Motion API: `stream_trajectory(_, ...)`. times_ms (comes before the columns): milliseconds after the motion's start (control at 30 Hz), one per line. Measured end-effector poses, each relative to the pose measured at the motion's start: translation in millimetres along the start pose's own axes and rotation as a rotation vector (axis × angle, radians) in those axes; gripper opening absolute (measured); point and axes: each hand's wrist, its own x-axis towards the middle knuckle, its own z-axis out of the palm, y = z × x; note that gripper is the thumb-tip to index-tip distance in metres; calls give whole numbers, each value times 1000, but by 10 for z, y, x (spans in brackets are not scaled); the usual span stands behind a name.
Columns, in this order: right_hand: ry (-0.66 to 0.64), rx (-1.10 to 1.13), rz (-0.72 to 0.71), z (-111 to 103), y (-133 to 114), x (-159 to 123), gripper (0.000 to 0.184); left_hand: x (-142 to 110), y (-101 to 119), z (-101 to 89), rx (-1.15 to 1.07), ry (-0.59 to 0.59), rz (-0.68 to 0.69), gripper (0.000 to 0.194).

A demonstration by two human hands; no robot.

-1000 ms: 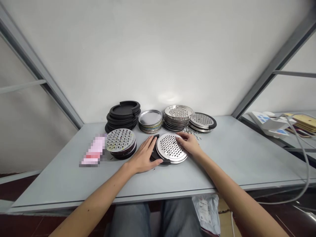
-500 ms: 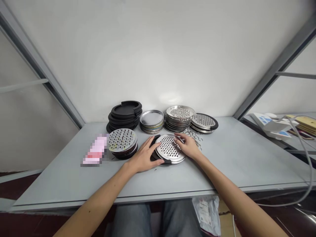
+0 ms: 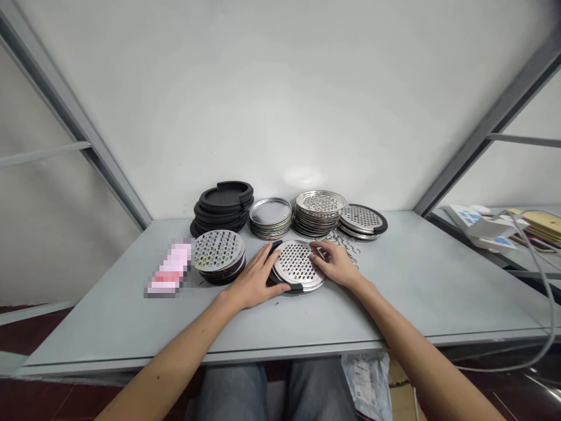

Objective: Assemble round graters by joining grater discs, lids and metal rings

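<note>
A round metal grater plate (image 3: pixel 298 262), dotted with holes, lies flat on the table in front of me. It sits partly inside a black curved holder (image 3: pixel 296 288) that wraps its left side. My left hand (image 3: pixel 253 279) grips this holder from the left, thumb at the near edge and fingers at the far edge. At the right edge of the plate, my right hand (image 3: pixel 336 263) is curled, with its fingertips on the metal. Beside my left hand stands a stack of grater plates (image 3: pixel 219 251), dark underneath. Small metal rings (image 3: pixel 348 242) lie scattered just beyond my right hand.
Along the wall stand stacked black holders (image 3: pixel 223 207), plain metal discs (image 3: pixel 270 213), grater plates (image 3: pixel 319 204) and graters with black rims (image 3: pixel 363 221). A blurred pink item (image 3: pixel 170 269) lies at left. White boxes (image 3: pixel 480 225) and a cable (image 3: pixel 546 280) are at right.
The grater plate has shifted slightly left, deeper into the black holder, with my right hand against its edge. My left hand stays almost in place.
</note>
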Motion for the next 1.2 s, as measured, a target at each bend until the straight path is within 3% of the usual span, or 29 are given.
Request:
stream_trajectory(200, -32, 52, -74, 22, 8, 1, 44, -6, -12, -2, -38, 17, -4, 92)
stream_trajectory(467, -85, 77, -138, 64, 0, 12, 48, -25, -27, -3, 6, -20, -15, 86)
stream_trajectory(800, -106, 77, -173, 99, 41, 26, 53, -3, -44, -6, -18, -35, -9, 102)
stream_trajectory(900, -108, 57, -188, 7, 37, 10, 59, -1, -48, -3, -38, -15, -37, 104)
stream_trajectory(1067, -232, 139, -173, -170, 37, -26, 83, -16, -30, -8, -82, 10, -60, 105)
stream_trajectory(1200, -282, 153, -132, -170, 80, -29, 101, -18, -40, -10, -92, 2, -57, 105)
